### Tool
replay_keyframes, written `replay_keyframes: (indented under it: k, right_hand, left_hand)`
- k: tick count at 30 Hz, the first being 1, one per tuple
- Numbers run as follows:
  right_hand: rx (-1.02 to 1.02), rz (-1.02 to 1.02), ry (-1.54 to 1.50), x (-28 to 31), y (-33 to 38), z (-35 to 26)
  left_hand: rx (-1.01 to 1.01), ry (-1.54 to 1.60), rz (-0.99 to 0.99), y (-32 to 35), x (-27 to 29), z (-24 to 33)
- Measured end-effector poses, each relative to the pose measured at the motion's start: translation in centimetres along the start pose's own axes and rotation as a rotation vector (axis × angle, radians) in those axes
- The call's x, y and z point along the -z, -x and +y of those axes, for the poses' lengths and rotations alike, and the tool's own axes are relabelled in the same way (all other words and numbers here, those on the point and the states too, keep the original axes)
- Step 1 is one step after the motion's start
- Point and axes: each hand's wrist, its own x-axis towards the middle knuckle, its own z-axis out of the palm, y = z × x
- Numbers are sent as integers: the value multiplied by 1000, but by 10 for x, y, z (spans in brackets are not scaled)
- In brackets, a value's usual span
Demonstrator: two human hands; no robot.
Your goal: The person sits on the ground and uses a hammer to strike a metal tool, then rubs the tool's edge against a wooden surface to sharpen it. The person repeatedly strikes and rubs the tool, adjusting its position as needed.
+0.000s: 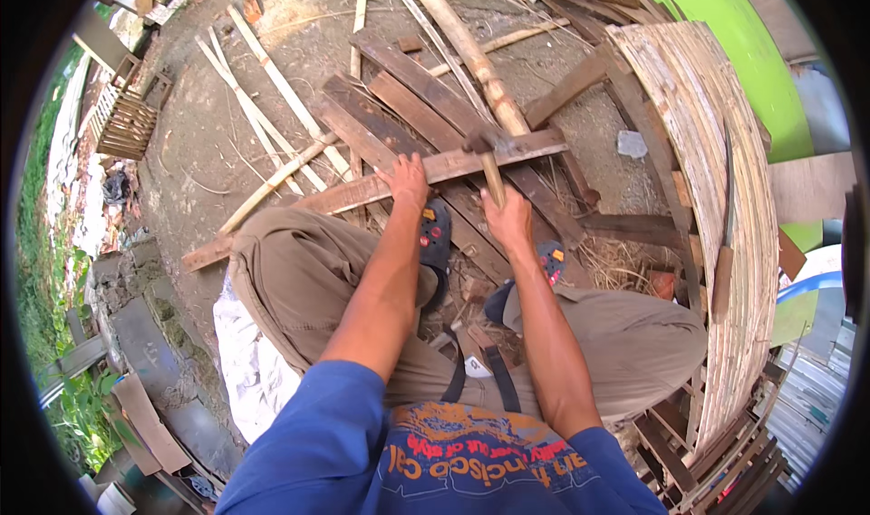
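Note:
My left hand presses down on a long weathered wooden plank that lies across a stack of dark boards. My right hand grips the wooden handle of a hammer, whose metal head rests on the plank just right of my left hand. I am squatting, knees apart, with my sandalled feet on the boards beneath the plank.
A thick bamboo pole and thin bamboo strips lie on the dirt ahead. A curved wall of woven bamboo slats stands at the right, with a long blade leaning on it. A small slatted crate sits far left.

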Motion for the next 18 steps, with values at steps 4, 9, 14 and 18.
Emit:
replay_keyframes:
  k: [4,9,14,18]
  right_hand:
    - [342,312,-303,55,-31,-117]
    - [579,677,-345,44,-22,-99]
    - [55,82,118,-25,-18,60]
    - [104,66,-217,13,-11,13]
  left_hand:
    - [0,10,143,-43,50,-13]
    - [-62,-35,32,1,48,7]
    - [-144,-1,-41,-31,46,2]
    - [-281,76,-109,-45,53,-16]
